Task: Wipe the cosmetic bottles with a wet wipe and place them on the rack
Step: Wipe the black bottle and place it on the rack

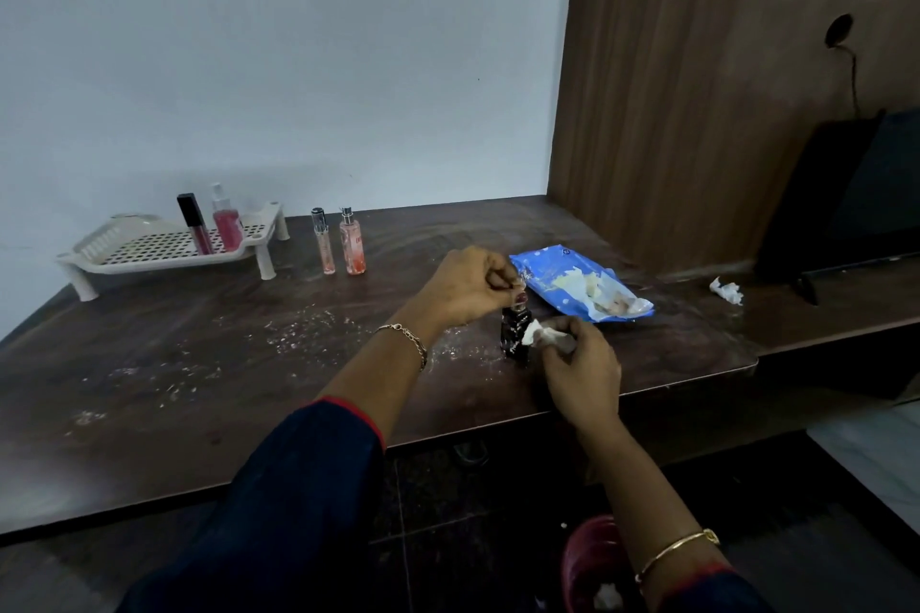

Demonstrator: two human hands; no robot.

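1. The left hand (pixel 473 284) curls its fingers round the cap of the dark bottle (pixel 514 341), steadying it upright on the table (pixel 199 388).
2. The right hand (pixel 582 363) grips a wipe (pixel 540 333) pressed against the bottle's side, seemingly so that rubbing cannot tip it.
3. On the rack (pixel 149 246) stand two bottles (pixel 226 229), probably done. Just beside it, two others (pixel 352 244) wait.
4. The pack (pixel 577 284) lies near the hands, handy for fresh wipes.

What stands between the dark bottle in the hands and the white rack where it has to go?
Two upright bottles, a slim clear tube and a pink spray bottle, stand on the table just right of the rack, roughly on the line from the dark bottle. Lifted over them, the way looks open.
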